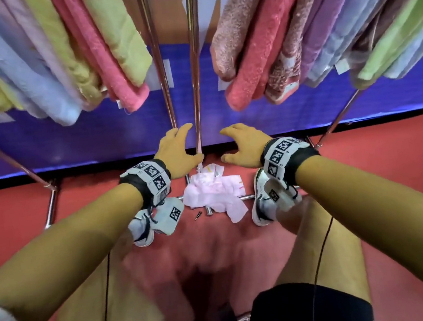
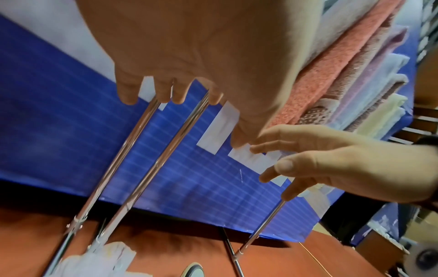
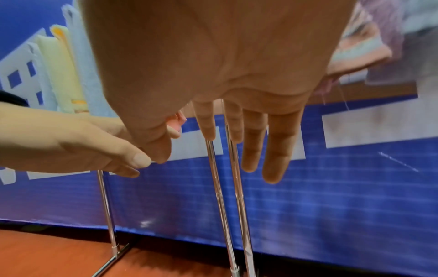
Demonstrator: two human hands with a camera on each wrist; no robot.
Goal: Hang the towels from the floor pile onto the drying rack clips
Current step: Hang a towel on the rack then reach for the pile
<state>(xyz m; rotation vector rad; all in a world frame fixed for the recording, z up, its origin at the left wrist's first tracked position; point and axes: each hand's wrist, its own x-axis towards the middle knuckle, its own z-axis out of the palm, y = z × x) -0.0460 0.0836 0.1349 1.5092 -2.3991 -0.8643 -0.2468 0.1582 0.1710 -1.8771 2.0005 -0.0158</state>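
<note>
Covering the ground: a red floor (image 1: pixel 380 167), met at its far edge by a blue banner (image 1: pixel 84 140) with white patches.

Drying rack (image 1: pixel 194 56): two chrome uprights close together at centre, slanted chrome legs at far left and far right, a low crossbar at floor level.

Hung towels, left group (image 1: pixel 81 48): yellow, pale blue, lilac, green and pink, side by side above the left arm. Hung towels, right group (image 1: pixel 283 33): tan, coral, patterned brown, lilac, blue and green. Between the two groups a gap stands open around the central uprights.

Floor towel (image 1: pixel 210 194): pale pink, crumpled, lying over the low crossbar at the foot of the uprights, between the person's two shoes (image 1: pixel 262 202). Two small dark pointed items lie just beside its near edge; too small to identify.

Left hand (image 1: pixel 177 151): fingers (image 2: pixel 128 93) spread and loosely bent, holding nothing, by the left upright; contact cannot be told. Right hand (image 1: pixel 242 143): fingers (image 3: pixel 275 150) extended and parted, holding nothing, just right of the uprights.

Both hands are above the floor towel, clearly apart from it, with open space between them.
</note>
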